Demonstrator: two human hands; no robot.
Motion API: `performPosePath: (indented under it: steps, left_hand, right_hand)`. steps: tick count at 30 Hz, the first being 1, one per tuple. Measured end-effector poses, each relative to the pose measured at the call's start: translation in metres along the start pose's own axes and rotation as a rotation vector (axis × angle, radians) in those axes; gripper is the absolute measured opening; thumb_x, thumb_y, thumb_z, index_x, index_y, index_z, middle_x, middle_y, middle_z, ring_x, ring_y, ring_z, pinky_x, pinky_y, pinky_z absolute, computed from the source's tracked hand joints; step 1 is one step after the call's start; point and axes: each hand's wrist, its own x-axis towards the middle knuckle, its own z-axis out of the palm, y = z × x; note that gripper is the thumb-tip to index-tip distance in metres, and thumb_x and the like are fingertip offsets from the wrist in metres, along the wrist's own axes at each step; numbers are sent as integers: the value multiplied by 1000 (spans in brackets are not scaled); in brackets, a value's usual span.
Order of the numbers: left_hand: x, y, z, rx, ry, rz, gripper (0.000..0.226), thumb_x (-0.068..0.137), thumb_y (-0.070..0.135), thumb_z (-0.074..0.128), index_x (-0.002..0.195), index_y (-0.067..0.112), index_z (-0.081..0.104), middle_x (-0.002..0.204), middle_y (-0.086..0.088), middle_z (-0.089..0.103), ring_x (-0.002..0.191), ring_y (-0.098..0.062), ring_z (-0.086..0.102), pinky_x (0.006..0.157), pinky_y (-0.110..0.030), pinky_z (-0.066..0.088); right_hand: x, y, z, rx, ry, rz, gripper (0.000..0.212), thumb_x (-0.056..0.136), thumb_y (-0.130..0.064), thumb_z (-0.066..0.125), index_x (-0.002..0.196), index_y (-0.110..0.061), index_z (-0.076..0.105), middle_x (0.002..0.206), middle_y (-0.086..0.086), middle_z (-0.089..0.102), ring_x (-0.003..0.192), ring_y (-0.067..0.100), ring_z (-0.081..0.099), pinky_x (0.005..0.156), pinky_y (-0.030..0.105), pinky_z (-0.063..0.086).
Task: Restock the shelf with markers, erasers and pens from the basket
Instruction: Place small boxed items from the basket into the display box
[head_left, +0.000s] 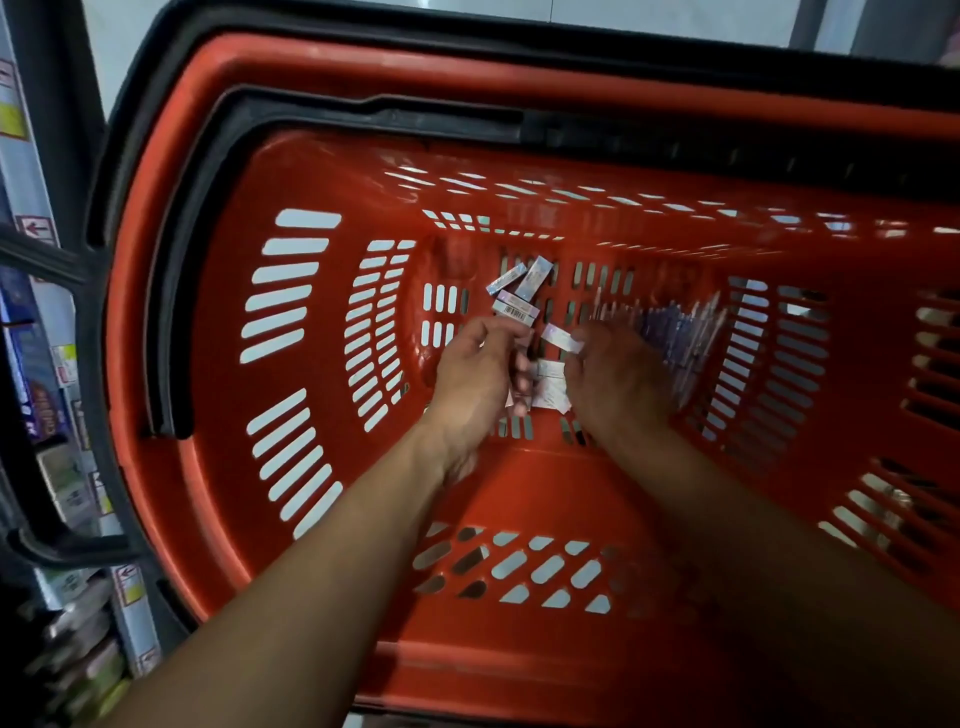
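**Both hands down in the red basket among the small boxes**

Much here is hard to read. The right hand (615, 382) is blurred, its fingertips lost against the floor of the red slotted plastic basket (291, 467), and the bundle of purple-and-clear pens (675, 332) beyond it is smeared into streaks, so single pens cannot be counted. The basket's right end runs out of view. The shelf (36, 312) is only a sliver at the left edge, its goods dark and unclear.

The small white-and-pastel eraser boxes (524, 291) lie in a loose cluster on the basket floor, just beyond the left hand (475, 376); one shows a barcode. More of these boxes sit between the two hands, partly covered by them. The pens lie against the floor just past the right hand, towards the right end of the basket.

The left hand is curled, thumb and fingers closed round one or more of the small boxes, whose edges poke out below the fingers. The right hand is bent over the floor with a small white box (561, 340) at its thumb side; it seems to pinch it, though the blur leaves that grip uncertain. Both forearms reach in over the near rim.
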Motion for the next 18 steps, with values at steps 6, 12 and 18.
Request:
performPosePath:
  steps: [6, 12, 18]
  left_hand:
    - [4, -3, -3, -68, -18, -12, 24, 105, 11, 41, 108, 12, 66, 67, 0, 59, 52, -12, 53, 45, -24, 40]
    - [2, 2, -10, -271, -91, -89, 32, 105, 38, 46, 91, 19, 68, 72, 0, 59, 60, -13, 53, 51, -27, 40]
    - [0, 5, -7, -404, -126, -71, 45, 105, 48, 47, 83, 20, 75, 93, -11, 66, 80, -26, 63, 73, -38, 49]
  right_hand:
    - [20, -9, 11, -218, 5, -12, 32, 97, -20, 66, 129, -16, 63, 118, 13, 67, 107, 33, 65, 83, 38, 55]
    - [7, -18, -5, 140, 94, 33, 23, 95, -37, 65, 108, -18, 68, 105, 1, 65, 100, 24, 64, 76, 32, 48]
    - [-45, -50, -38, 481, 34, 45, 17, 84, -48, 74, 92, -38, 64, 82, -21, 62, 71, -8, 59, 52, 6, 39]
